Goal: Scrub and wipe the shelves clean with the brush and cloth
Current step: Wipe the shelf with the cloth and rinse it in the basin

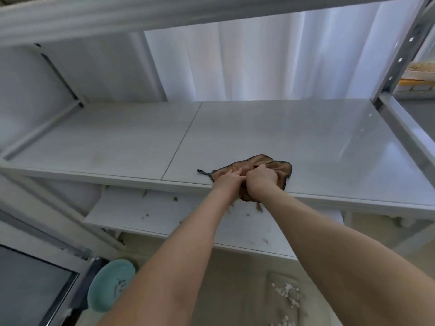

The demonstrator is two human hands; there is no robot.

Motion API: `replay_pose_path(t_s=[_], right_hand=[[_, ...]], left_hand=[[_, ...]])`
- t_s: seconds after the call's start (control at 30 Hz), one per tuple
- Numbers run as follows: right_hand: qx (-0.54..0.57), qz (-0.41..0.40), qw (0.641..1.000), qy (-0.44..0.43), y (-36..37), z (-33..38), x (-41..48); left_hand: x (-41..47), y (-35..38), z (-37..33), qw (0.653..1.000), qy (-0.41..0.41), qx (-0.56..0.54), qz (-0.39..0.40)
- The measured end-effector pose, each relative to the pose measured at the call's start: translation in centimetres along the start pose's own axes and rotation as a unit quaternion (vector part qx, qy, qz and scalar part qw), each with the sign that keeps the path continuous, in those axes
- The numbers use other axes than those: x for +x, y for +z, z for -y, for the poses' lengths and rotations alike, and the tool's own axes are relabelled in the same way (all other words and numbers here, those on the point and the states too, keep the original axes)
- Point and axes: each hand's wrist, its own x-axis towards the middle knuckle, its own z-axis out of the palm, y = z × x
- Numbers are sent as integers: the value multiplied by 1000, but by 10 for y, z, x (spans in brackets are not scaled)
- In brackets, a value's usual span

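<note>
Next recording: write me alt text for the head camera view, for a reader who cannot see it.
The left hand and right hand grip a bunched brown cloth at the front edge of a white shelf. The lower shelf beneath it carries scattered brown debris.
</note>
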Motion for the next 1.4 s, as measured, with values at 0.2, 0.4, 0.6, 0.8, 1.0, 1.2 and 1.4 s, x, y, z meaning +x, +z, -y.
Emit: replay_pose_path(t_s=[0.2,0.4,0.6,0.8,1.0,1.2,1.4], right_hand=[[8,-26,996,-83,-14,109,19],[37,-44,993,-107,-25,183,36],[50,-48,993,-97,-28,207,42],[44,-58,993,-89,-30,196,36],[66,-49,992,-94,-33,170,31],[50,-54,988,-134,-39,160,26],[72,-49,987,-132,-48,152,29]], left_hand=[[-38,0,112,995,-51,-30,-78],[-50,-3,185,990,-61,-48,-117],[-53,-11,208,989,-73,26,-129],[-52,-19,197,988,-80,51,-121],[-51,-19,161,990,-85,44,-108],[-62,-26,156,990,-105,3,-93],[-63,-45,172,984,-143,-80,-67]])
